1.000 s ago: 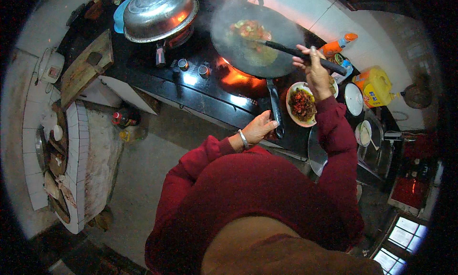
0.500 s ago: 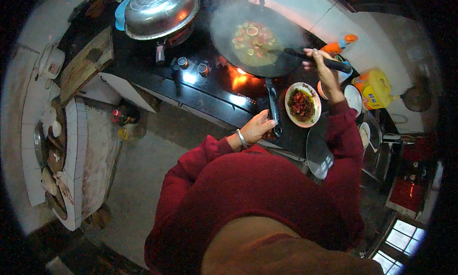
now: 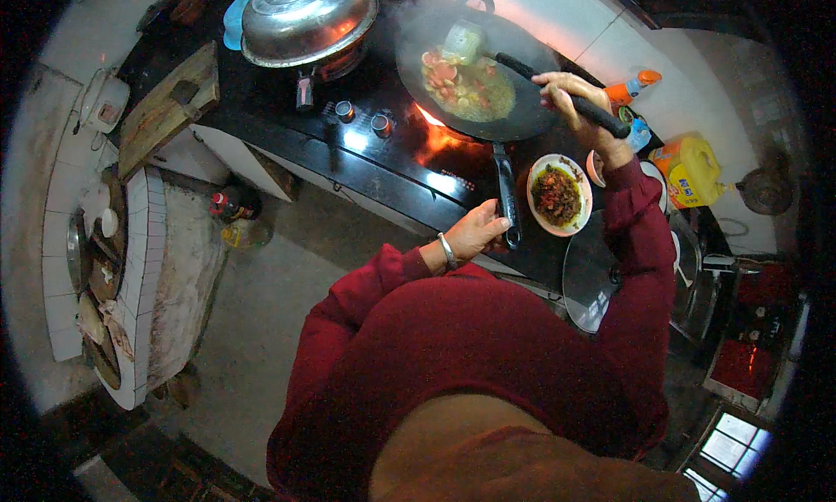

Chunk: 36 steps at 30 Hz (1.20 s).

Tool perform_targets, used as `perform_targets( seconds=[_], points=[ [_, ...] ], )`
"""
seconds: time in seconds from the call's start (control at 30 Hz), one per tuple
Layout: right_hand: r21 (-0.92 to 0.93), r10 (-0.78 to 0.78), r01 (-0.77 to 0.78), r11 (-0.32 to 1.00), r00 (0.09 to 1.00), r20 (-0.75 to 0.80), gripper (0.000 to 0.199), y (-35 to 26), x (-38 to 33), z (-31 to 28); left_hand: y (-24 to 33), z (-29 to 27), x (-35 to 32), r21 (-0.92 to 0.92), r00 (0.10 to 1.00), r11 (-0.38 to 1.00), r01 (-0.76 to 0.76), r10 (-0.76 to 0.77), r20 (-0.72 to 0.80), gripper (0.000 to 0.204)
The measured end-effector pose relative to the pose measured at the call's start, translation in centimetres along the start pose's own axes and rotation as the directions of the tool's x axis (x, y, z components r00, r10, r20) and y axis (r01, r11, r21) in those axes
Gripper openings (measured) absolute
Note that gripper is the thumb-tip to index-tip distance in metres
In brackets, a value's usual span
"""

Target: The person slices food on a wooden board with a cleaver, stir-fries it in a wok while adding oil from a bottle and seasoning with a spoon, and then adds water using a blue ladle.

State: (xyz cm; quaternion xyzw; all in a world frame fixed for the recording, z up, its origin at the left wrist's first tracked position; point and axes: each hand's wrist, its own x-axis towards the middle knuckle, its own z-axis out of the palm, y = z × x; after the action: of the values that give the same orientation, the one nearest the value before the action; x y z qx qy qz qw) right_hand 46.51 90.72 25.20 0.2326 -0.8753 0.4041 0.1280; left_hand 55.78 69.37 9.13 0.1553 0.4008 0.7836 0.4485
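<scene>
A black wok (image 3: 514,119) sits over an orange flame on the dark stove (image 3: 374,167), holding sliced vegetables in broth. My left hand (image 3: 475,232) grips the end of the wok's long handle (image 3: 505,193). My right hand (image 3: 570,97) is closed around the black handle of a ladle (image 3: 557,88), whose metal bowl (image 3: 461,40) rests in the wok at its far side. A white plate of chopped dark red food (image 3: 557,195) lies on the counter just right of the wok handle, below my right hand.
A large upturned metal bowl (image 3: 305,14) covers the left burner. A wooden board (image 3: 161,110) leans at the counter's left end. A yellow jug (image 3: 688,167), an orange-capped bottle (image 3: 631,88) and a glass lid (image 3: 592,276) lie at right. A tiled ledge (image 3: 96,267) with dishes lines the left.
The ladle's bowl has moved across the wok to its far left side, my right hand swinging left with it. My left hand stays on the wok handle.
</scene>
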Motion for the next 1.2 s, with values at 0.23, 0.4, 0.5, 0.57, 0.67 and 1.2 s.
perform_targets(
  seconds=[0.23,0.4,0.5,0.57,0.67,1.2],
  points=[
    [0.162,0.166,-0.164,0.973,0.986,0.002,0.022,1.0,0.9,0.8,-0.2,-0.4,-0.1,-0.077,0.999,0.997,0.025,-0.022,0.046,0.034],
    [0.107,0.271,-0.272,0.956,0.962,0.025,0.023,-0.1,1.8,-1.0,-0.6,-0.5,0.1,-0.083,1.000,0.996,-0.013,0.015,0.025,0.028],
    [0.070,0.165,-0.162,0.984,0.985,-0.042,0.023,0.7,2.1,-1.3,-0.1,0.0,0.0,-0.101,1.000,0.995,-0.008,0.009,0.016,0.027],
    [0.052,0.177,-0.172,0.984,0.979,-0.102,0.024,1.4,2.4,-0.6,0.0,0.1,-0.1,-0.086,1.000,0.996,-0.008,0.009,0.014,0.026],
    [0.197,0.205,-0.167,0.966,0.959,-0.194,0.024,4.3,1.7,0.8,-0.4,0.0,0.0,-0.065,1.000,0.998,-0.014,0.016,0.022,0.024],
    [0.376,0.356,-0.359,0.854,0.931,0.080,0.027,1.7,2.2,-0.5,0.9,0.0,-1.3,0.024,0.999,0.999,0.022,-0.021,-0.027,0.033]
  ],
)
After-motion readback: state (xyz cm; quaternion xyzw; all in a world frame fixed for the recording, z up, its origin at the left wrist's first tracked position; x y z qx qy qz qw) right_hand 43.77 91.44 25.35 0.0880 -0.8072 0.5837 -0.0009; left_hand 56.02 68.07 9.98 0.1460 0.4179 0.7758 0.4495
